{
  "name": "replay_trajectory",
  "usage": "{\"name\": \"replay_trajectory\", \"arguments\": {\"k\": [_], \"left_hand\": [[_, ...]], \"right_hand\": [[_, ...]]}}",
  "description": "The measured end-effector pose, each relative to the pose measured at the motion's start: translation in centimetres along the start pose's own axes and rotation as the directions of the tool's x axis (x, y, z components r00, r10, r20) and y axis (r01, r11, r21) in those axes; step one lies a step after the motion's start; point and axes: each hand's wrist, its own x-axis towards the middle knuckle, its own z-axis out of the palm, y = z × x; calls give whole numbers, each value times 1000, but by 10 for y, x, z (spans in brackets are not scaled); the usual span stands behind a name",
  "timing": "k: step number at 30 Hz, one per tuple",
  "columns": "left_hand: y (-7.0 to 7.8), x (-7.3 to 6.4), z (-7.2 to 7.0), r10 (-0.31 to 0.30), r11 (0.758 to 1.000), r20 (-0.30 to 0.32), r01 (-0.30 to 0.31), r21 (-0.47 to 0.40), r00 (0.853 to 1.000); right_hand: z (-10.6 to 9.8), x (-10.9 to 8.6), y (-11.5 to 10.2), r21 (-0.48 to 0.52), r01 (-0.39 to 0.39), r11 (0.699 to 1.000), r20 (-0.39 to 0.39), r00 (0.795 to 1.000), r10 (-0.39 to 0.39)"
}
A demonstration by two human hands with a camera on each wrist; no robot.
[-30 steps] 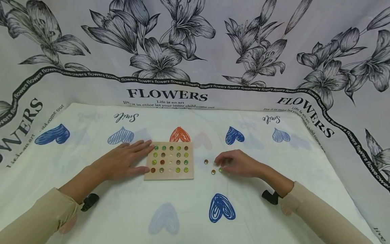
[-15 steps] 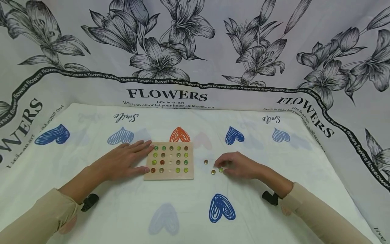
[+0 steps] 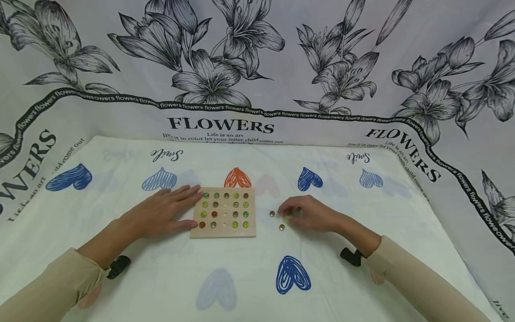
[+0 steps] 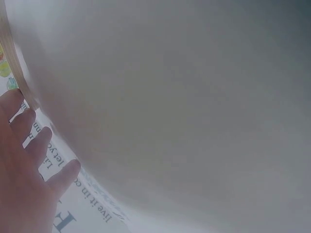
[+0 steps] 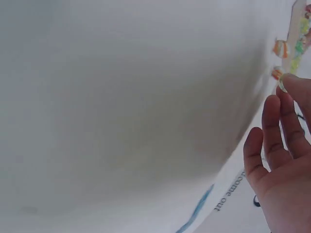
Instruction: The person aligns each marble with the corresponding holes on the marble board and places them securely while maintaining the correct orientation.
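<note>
A wooden board (image 3: 225, 232) with marbles set in rows of holes lies on the cloth; a middle column shows a few holes without a marble. My left hand (image 3: 165, 213) rests along its left edge with straight fingers spread, thumb and fingertips touching the wood. To the board's right, my right hand (image 3: 315, 215) pinches a green marble (image 3: 286, 219) between thumb and fingertip. The right wrist view also has this marble (image 5: 283, 86) at the fingertips. Two brownish marbles lie loose between board and right hand, an upper marble (image 3: 272, 213) and a lower marble (image 3: 281, 227).
A white tablecloth (image 3: 169, 286) printed with hearts and lettering covers the table. Behind it hangs a flower-patterned curtain (image 3: 281, 89). Black straps or devices sit at both wrists, such as the right wrist device (image 3: 351, 257). Blurred pale surfaces fill most of both wrist views.
My right hand has closed on the green marble, lifted it and shifted slightly left toward the board. The left hand and the board have stayed still.
</note>
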Motion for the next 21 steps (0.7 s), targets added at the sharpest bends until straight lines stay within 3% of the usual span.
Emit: {"name": "replay_trajectory", "arguments": {"k": [10,21], "left_hand": [[-1,0,0,10,1000,-5,-10,4,1000],[0,1,-2,7,1000,2,-7,3,1000]], "right_hand": [[1,29,-28,19,25,1000,5,1000,-25],[13,58,-51,20,103,994,-19,995,-103]]}}
